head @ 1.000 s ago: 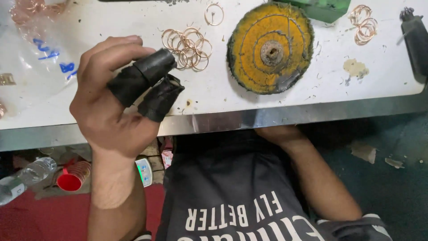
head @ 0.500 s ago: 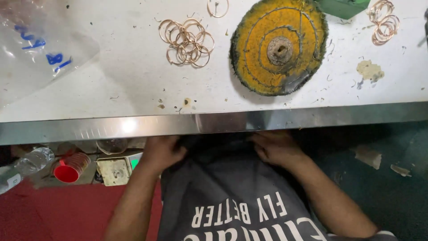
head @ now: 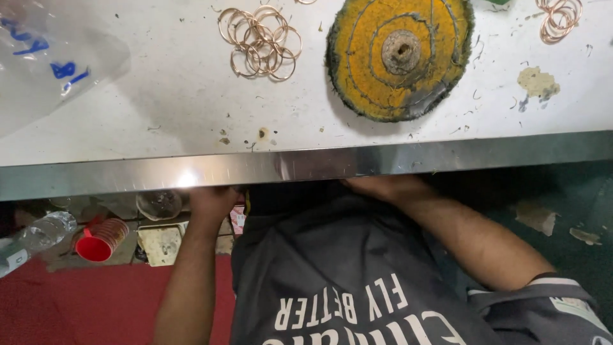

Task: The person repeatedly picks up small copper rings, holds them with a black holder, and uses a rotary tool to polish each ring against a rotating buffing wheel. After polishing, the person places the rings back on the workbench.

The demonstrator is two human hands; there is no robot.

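- Reaching is being done below the metal front edge of the white worktable: both hands are being tucked under the lip, against the dark grey shirt.
- Left hand is being half hidden by the edge; whether it is spread, closed or pinching something cannot be told. Nothing is being seen in it.
- Right hand is being hidden in the same way; fingers are being covered by the lip, so grip state cannot be told.
- Risk: work is being done blind under the lip. Knuckles are likely being exposed to scraping or catching on the sheet-metal edge.
- Risk: the yellow cloth buffing wheel is being left flat near the table front; a knock from below may be shifting it toward the edge.
- Risk: the pile of copper-coloured rings is being left loose on the top, a second cluster at far right; a jolt to the table is probably scattering or dropping them.
- Risk: the clear plastic bag is being left loose at the far left; easily snagged.
- Below left, a red cup and a plastic bottle are being crowded near the left forearm; an elbow swing is likely tipping them.
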